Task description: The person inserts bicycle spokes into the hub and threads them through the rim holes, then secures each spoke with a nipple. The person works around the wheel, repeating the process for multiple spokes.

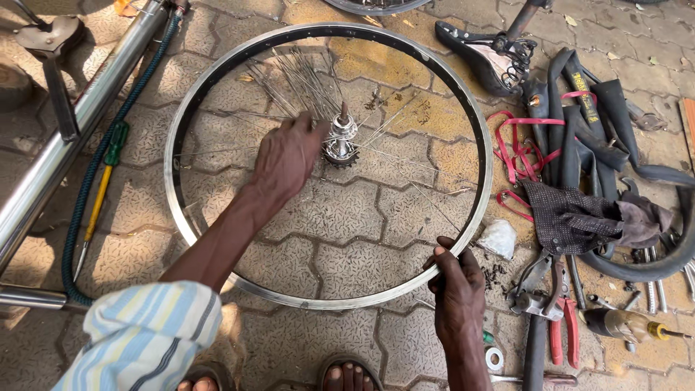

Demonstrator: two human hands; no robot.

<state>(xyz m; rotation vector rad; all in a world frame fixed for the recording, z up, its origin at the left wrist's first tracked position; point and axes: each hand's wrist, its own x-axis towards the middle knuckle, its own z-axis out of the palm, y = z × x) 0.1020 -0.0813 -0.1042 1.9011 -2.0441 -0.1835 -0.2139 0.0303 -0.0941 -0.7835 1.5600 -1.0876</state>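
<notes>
Nearby — pliers (559,318), inner tubes (579,101), screwdriver (101,192) — around the rim (174,145).

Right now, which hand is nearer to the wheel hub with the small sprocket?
Left. The left hand is right beside the hub, fingers reaching it inside the rim. The right hand grips the rim's near edge, well away from the hub.

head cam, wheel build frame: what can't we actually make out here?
- Head view: left hand covers part of the hub; which spoke it pinches is unclear.
- Spokes too thin to count.
- Right hand hides the rim beneath its grip.
- Pliers partly buried among tools.
- Saddle post cut off by the top edge.
</notes>
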